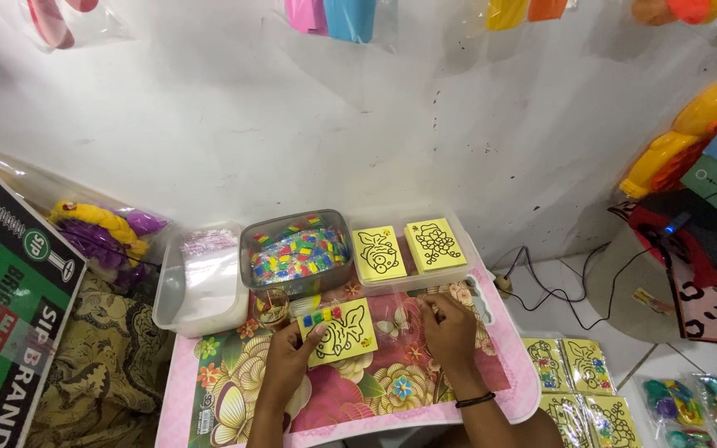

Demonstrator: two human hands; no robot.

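Note:
My left hand (288,358) holds a yellow card (340,332) with a black fish outline, with a few small coloured pieces lying along its top left edge. My right hand (450,332) rests fingers-down on a clear plastic bag (404,319) right of the card. Both lie on a pink flowered tray table (358,390). Behind them stands a clear tub (296,253) full of small coloured pieces. Two more yellow outline cards (408,247) lie in a clear tray beside it.
A white tub holding clear bags (201,278) stands at the left, and a small glass cup (271,307) is near my left hand. Packed yellow cards (582,386) lie on the floor to the right. A green box (10,307) is far left. Cables (558,286) run across the floor.

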